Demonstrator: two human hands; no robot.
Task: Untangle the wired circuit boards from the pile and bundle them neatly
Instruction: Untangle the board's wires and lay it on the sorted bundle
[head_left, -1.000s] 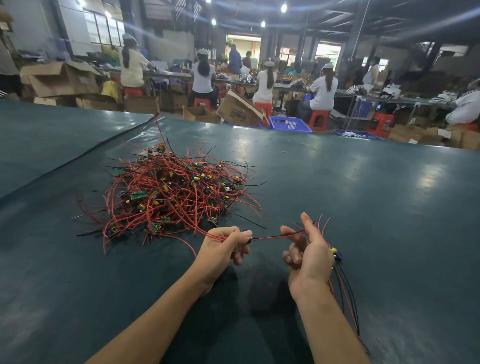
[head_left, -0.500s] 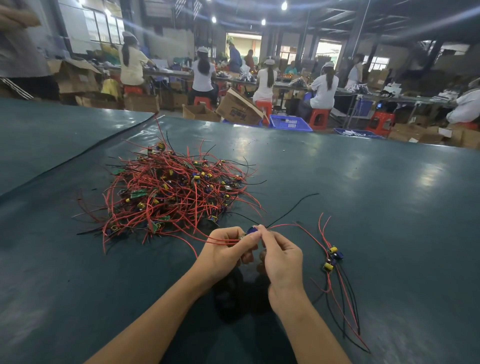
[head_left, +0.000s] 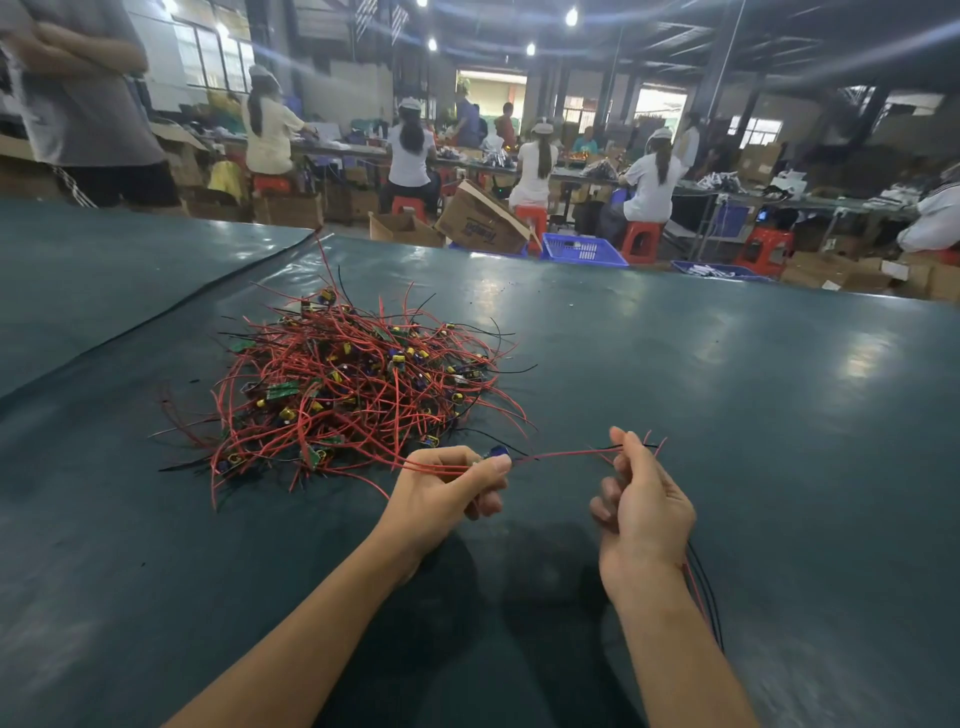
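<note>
Half a second ago both hands met at one small spot in the lower centre; now the right hand (head_left: 644, 509) has drawn away toward the right of the frame, and the red and black wires (head_left: 566, 455) stretch almost straight between the two hands. The left hand (head_left: 441, 488) has barely moved: it is closed round a board (head_left: 498, 453), a blue part showing past the thumb tip, with a few red strands running back from its grip into the pile (head_left: 353, 384). The right hand pinches the free wire ends between thumb and forefinger, its other fingers curled in toward the palm. The pull suggests that this board's wires are being straightened and worked free of the pile, though those trailing strands suggest it is not fully loose yet. The pile sits on the dark green table (head_left: 727, 389) left of centre, apparently as large as before, so most of the sorting seems still ahead. The bundle (head_left: 704, 592) that lay on the table at lower right now shows only as red and black strands behind the right wrist; whether the hand holds it or it lies there, I cannot tell. The only writing is a dark printed word, upside down, on a tipped carton (head_left: 480, 226) beyond the table, too blurred to read.
</note>
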